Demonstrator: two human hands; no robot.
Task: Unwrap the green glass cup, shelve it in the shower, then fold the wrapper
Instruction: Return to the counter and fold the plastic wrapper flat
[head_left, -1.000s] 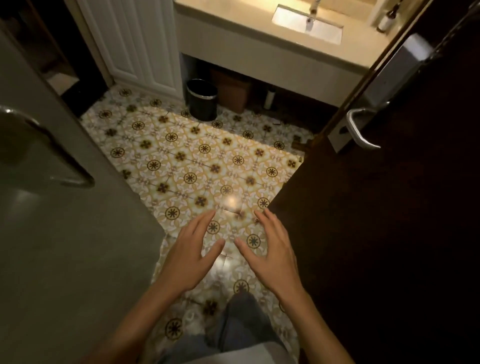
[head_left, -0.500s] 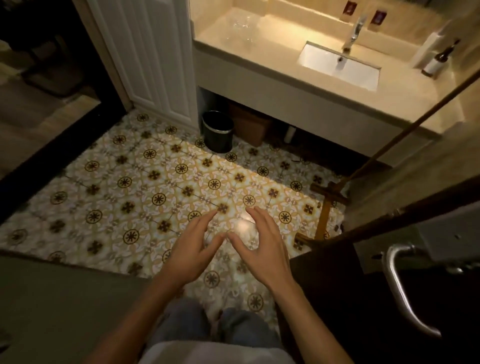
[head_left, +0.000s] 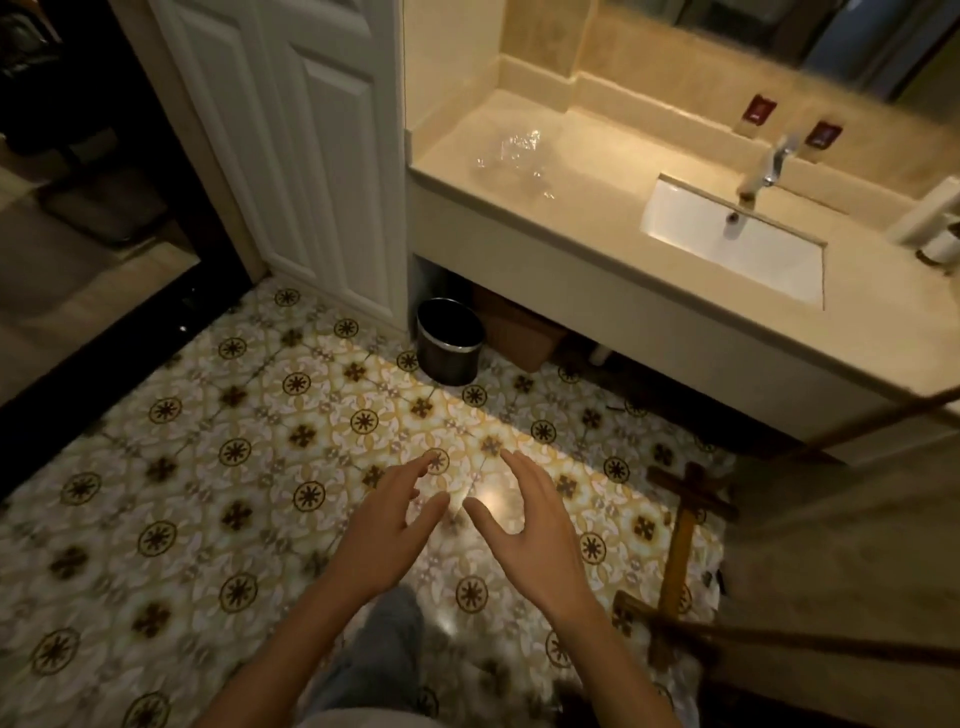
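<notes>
A crumpled clear plastic wrapper (head_left: 514, 161) lies on the left end of the beige vanity counter (head_left: 571, 218). No green glass cup is in view. My left hand (head_left: 387, 530) and my right hand (head_left: 530, 535) are held out side by side over the patterned floor tiles, well short of the counter. Both hands have their fingers spread and hold nothing.
A white sink (head_left: 737, 244) with a chrome tap (head_left: 769, 166) is set in the counter. A black bin (head_left: 451, 340) and a brown box (head_left: 519, 332) stand under it. A white door (head_left: 291, 150) is at left, a wooden stand (head_left: 680, 551) at right.
The view has swung up and right: the dark door and grey door have left the frame, and the counter with the wrapper has come closer. Both hands stay open and empty.
</notes>
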